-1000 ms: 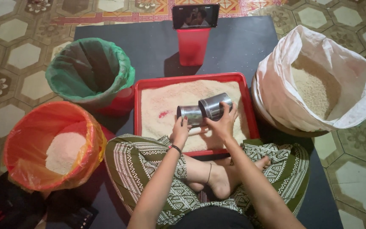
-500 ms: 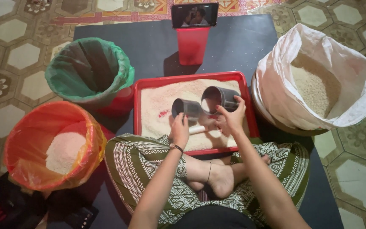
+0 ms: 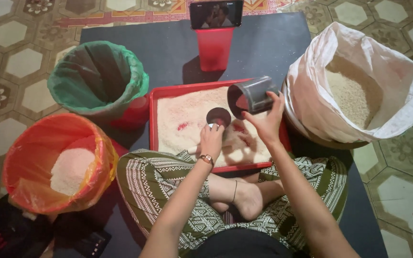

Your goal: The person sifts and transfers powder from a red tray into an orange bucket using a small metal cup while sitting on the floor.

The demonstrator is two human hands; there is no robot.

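A red tray (image 3: 168, 92) spread with white rice lies in front of my crossed legs. My left hand (image 3: 211, 139) grips a small dark metal cup (image 3: 218, 116), its mouth facing me, low over the rice. My right hand (image 3: 266, 122) holds a second, larger metal cup (image 3: 252, 95) tipped on its side above the tray's right part, its mouth turned left. Patches of bare red show through the rice near both cups.
A white sack (image 3: 359, 91) of rice stands at the right. A green-lined bin (image 3: 96, 79) stands left of the tray, and an orange-lined bin (image 3: 56, 162) holds some rice. A phone (image 3: 216, 13) rests on a red stand (image 3: 213, 48) behind the tray. A dark mat (image 3: 168, 43) covers the tiled floor.
The two cups, held together over the tray, have come apart. My right hand has lifted its cup up and to the right; my left hand has lowered and tilted its cup.
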